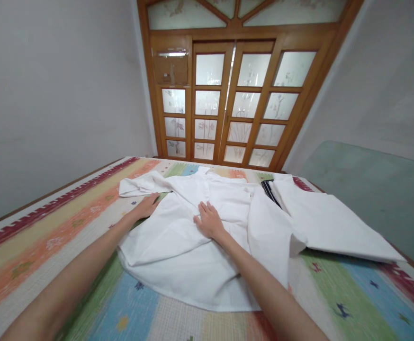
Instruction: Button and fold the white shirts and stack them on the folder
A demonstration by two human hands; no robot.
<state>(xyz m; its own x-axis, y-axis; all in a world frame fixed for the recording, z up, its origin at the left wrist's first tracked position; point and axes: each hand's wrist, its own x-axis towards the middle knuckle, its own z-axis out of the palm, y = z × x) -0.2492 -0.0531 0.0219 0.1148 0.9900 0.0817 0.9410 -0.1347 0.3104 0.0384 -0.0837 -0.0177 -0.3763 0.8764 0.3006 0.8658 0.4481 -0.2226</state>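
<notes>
A white long-sleeved shirt (pixel 228 194) lies spread on a striped, patterned cloth (pixel 129 293), its collar end away from me and its hem towards me. Soft creases run across its body. One sleeve stretches out to the left; the right one hangs loosely down along the shirt's side. My right hand (pixel 209 221) rests flat on the middle of the shirt front, fingers slightly apart. At the shirt's left side, just below the left sleeve, my left hand (pixel 146 206) lies with fingers stretched towards the fabric edge; its thumb side is partly hidden.
To the right lies a folded stack of white fabric (pixel 331 222), with a black-and-white striped piece (pixel 270 192) showing at its left edge. A pale green panel (pixel 373 189) leans along the right wall. Wooden doors with glass panes (pixel 238 104) stand beyond the far edge.
</notes>
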